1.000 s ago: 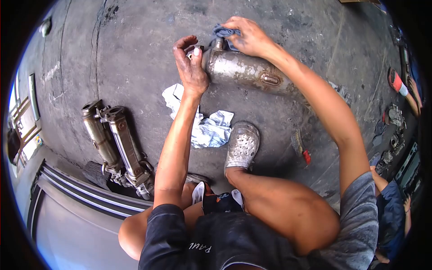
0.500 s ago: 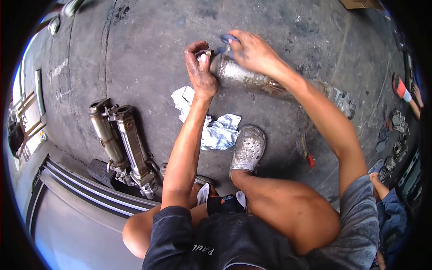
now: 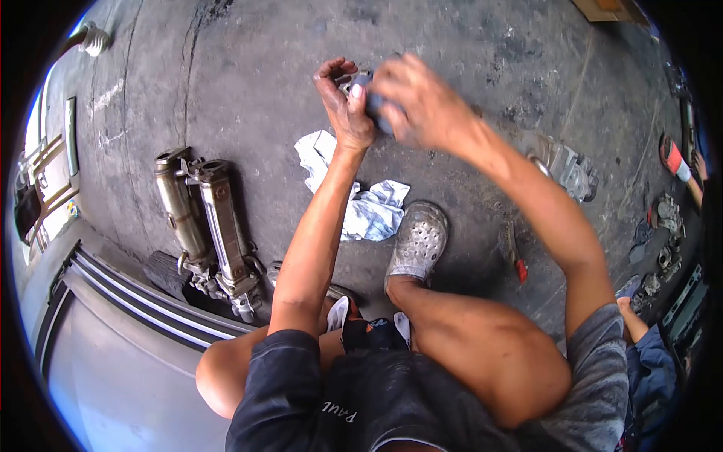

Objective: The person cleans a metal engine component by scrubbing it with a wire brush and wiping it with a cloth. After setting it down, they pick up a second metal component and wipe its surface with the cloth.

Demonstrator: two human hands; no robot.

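Curled round the flanged end of a metal cylinder (image 3: 348, 84) is my left hand (image 3: 348, 109), its thumb on the near side. Just right of it, my right hand (image 3: 422, 105), blurred by motion, grips a dark blue-grey pad or cloth (image 3: 381, 113) against the part. My right hand and forearm hide most of the cylinder's body. Its far end shows as a grey metal fitting (image 3: 570, 172) beyond the forearm. A crumpled white cloth (image 3: 374, 211) lies on the floor below my hands.
Two metal cylinders (image 3: 220, 218) lie at left, beside a grey panel (image 3: 135, 361). A red-tipped tool (image 3: 521, 270) is right of my shoe (image 3: 422, 239). Metal parts (image 3: 666, 215) and another person's leg (image 3: 636, 324) are at right; cardboard (image 3: 608, 9) is at the top right.
My right hand has moved down and slightly right with the dark pad, covering more of the cylinder. My left hand still grips the flanged end. The whole view has shifted slightly.
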